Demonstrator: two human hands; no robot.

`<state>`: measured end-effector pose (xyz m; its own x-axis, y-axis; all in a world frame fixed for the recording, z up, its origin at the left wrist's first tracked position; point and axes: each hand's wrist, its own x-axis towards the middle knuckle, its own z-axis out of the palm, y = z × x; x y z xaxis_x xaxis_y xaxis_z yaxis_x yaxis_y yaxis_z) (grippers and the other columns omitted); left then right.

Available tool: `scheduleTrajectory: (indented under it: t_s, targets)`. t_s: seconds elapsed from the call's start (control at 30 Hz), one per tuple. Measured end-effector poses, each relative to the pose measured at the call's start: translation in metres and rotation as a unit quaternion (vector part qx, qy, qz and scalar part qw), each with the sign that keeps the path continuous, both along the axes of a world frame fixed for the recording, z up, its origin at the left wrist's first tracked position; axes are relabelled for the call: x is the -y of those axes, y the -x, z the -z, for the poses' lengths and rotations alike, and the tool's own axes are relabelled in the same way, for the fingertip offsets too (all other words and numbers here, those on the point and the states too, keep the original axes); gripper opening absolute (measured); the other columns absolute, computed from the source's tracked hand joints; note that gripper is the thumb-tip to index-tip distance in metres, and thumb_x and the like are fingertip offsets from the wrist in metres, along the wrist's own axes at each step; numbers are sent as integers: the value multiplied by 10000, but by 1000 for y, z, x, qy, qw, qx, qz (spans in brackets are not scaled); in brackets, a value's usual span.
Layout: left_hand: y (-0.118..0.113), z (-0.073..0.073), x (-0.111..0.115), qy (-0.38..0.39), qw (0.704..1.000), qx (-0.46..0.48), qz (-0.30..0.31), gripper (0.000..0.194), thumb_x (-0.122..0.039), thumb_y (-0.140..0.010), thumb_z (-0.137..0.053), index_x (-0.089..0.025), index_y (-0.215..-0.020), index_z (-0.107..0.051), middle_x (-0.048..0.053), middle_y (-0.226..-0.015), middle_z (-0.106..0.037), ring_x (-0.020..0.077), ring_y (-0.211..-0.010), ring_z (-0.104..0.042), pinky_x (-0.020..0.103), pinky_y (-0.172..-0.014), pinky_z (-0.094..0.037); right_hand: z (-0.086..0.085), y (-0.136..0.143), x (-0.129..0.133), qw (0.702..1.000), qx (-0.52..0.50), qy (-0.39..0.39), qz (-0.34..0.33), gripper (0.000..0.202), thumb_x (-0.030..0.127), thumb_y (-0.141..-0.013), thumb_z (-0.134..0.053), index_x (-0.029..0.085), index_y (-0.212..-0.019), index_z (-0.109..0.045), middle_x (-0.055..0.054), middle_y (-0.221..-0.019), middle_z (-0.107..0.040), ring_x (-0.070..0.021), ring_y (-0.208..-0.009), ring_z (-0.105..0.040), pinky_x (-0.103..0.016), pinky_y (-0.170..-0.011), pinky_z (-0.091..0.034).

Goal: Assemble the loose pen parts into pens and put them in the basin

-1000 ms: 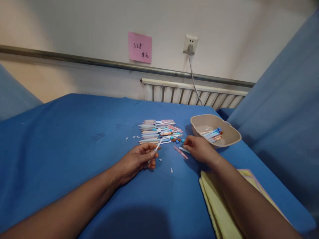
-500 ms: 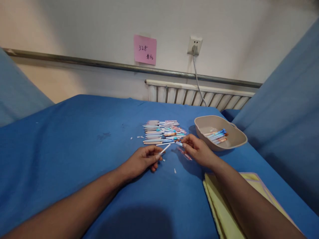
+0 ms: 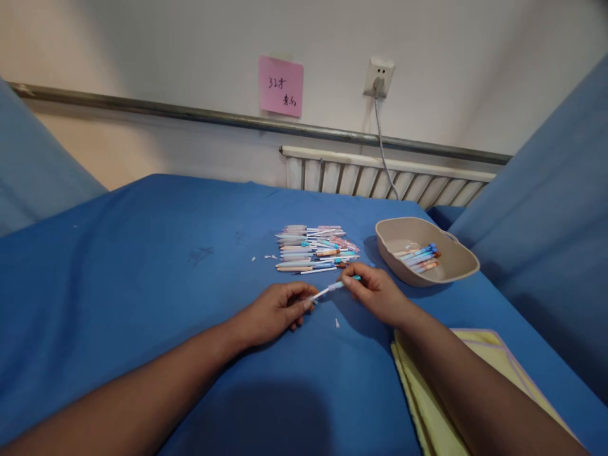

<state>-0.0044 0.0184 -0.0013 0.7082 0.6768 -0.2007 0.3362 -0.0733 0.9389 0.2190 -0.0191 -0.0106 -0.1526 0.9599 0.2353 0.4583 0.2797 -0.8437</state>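
Where the two hands come close together over the blue sheet (image 3: 142,285), I see a thin white tube (image 3: 321,293) meeting a pale blue pen part (image 3: 336,285) with a teal end — I can't tell whether the tube has gone inside it or only touches its mouth. The left hand (image 3: 280,310) is narrowed on the tube, thumb against fingers. The right hand (image 3: 375,291) pinches the pen part near its teal end, its fingers drawn in tight.

Just beyond the hands I have a stack of pens (image 3: 295,256) lying crosswise, pale barrels on the left, white tubes and coloured pieces on the right. One small white tip (image 3: 337,323) lies nearer me, and a few white bits (image 3: 270,256) sit just left of the stack.

To the right I see a tan basin (image 3: 408,222) with several blue and orange pens (image 3: 420,258) inside. A folded yellow towel (image 3: 479,342) lies partly under the right forearm in my view. Behind it all — a radiator (image 3: 346,171), a metal rail (image 3: 190,113), a pink note (image 3: 281,87) and a socket (image 3: 379,77) with a plugged-in cord (image 3: 382,142).
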Motion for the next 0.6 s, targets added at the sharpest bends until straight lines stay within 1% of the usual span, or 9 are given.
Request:
scheduleTrajectory:
  t_s: [0.13,0.2,0.3,0.37,0.47,0.6]
  targets:
    - [-1,1,3,7,1000,-1,3,264,-357,-826,-551,-181,-1017,-600,-9,-735,-570,107,-614,-536,206,-535,-440,-2,8,4,998,29,-35,-38,113,271,-859,-522,213,-839,-617,-3,-746,-614,-137,-674,-530,-252,-627,-397]
    - [-3,2,4,19,1000,11,-11,276,-362,-802,-584,-177,-1006,-584,-17,-712,-557,106,-603,-531,200,-514,-435,-2,11,5,997,37,-51,-49,95,245,-851,-535,212,-855,-624,-13,-792,-640,-147,-713,-556,-268,-663,-414]
    - [-4,3,5,28,998,32,-39,298,-354,-770,-620,-171,-994,-548,-23,-711,-552,97,-572,-512,188,-472,-408,-2,13,6,996,48,-61,-51,79,226,-842,-548,209,-856,-624,-18,-805,-650,-155,-738,-574,-275,-680,-421]
    - [-4,4,4,22,997,46,-50,273,-331,-763,-626,-166,-963,-540,-23,-705,-558,95,-569,-506,192,-482,-404,-1,15,7,996,52,-61,-44,73,222,-841,-550,206,-852,-619,-15,-797,-649,-152,-730,-574,-270,-672,-418]
    - [-4,4,3,-3,995,71,-63,214,-284,-747,-633,-159,-901,-552,-19,-698,-580,101,-610,-515,212,-557,-423,0,17,9,997,50,-45,-43,78,226,-853,-530,204,-860,-605,-3,-751,-634,-141,-676,-561,-258,-631,-405]
    - [-4,3,3,-36,994,63,-80,180,-265,-741,-629,-162,-875,-567,-10,-727,-612,106,-631,-513,212,-576,-404,2,19,11,997,48,-28,-47,81,231,-867,-496,210,-876,-574,14,-701,-596,-130,-608,-530,-249,-580,-379]
